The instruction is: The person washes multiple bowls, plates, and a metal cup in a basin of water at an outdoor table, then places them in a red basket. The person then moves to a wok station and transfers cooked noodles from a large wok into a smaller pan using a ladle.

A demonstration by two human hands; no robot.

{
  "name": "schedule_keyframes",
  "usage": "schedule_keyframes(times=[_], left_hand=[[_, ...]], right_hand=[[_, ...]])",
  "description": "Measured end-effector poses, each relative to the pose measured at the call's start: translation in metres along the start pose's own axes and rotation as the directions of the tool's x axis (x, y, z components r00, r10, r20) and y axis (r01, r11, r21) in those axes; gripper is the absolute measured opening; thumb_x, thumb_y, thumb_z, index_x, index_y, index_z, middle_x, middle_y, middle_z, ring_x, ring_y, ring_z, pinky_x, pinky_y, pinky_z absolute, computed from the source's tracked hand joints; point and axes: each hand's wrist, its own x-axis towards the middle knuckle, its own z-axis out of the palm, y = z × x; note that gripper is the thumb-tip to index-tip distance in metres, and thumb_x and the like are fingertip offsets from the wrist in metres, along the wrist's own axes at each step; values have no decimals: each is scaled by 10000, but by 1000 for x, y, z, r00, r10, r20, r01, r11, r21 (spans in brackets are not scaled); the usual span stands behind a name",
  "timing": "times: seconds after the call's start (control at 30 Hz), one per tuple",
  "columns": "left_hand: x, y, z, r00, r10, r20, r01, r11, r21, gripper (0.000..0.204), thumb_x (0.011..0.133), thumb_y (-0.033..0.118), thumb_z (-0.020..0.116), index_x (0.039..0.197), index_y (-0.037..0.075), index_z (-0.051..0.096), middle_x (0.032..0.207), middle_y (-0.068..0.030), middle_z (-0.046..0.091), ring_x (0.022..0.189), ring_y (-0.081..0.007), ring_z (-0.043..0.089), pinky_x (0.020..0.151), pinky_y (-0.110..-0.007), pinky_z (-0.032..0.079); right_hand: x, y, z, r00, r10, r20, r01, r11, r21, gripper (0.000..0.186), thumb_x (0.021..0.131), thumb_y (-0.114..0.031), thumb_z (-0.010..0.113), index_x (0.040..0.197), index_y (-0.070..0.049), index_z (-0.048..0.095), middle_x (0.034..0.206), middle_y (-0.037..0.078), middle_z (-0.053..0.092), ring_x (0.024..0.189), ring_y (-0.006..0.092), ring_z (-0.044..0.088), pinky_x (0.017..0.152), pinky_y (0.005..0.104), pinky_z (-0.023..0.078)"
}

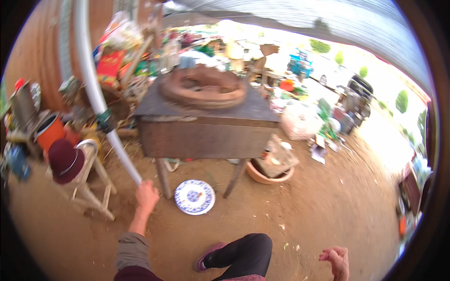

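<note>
My left hand (147,194) is closed around the lower end of a long white pole (96,93). The pole leans up and to the left, past the top of the view, with a dark green collar (106,122) partway along it. Low on the right, my right hand (336,261) hangs with its fingers curled in and nothing visible in them. A blue-and-white patterned plate (194,196) lies on the dirt just right of my left hand. Beyond it stands a dark-topped table (206,136) carrying a round reddish-brown ring-shaped piece (206,100).
A wooden stool (93,192) with a maroon hat (66,160) stands at left, beside an orange bucket (50,133). Right of the table sits a clay-coloured basin (269,178) with something in it. Heaped bags and clutter fill the back; a dark machine (356,100) stands farther right.
</note>
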Motion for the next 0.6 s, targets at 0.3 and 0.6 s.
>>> schedule_keyframes(times=[0.3, 0.6], left_hand=[[-158, 395, 30, 475, 880, 8, -294, 167, -941, 349, 765, 91, 661, 1091, -23, 607, 1039, -161, 614, 773, -207, 687, 645, -298, 537], [-424, 601, 30, -265, 942, 208, 836, 332, -437, 238, 889, 72, 566, 1121, 24, 590, 1059, -139, 634, 856, -210, 664, 650, -326, 578]], right_hand=[[-132, -7, -122, 835, -147, -530, 218, 973, 74, 124, 786, -24, 527, 789, 62, 616, 622, 135, 628, 605, 218, 640, 692, 307, 520], [-294, -41, -161, 335, -105, -936, -203, 962, -181, 142, 831, -91, 545, 779, 23, 611, 690, 74, 610, 617, 151, 598, 617, 265, 489]])
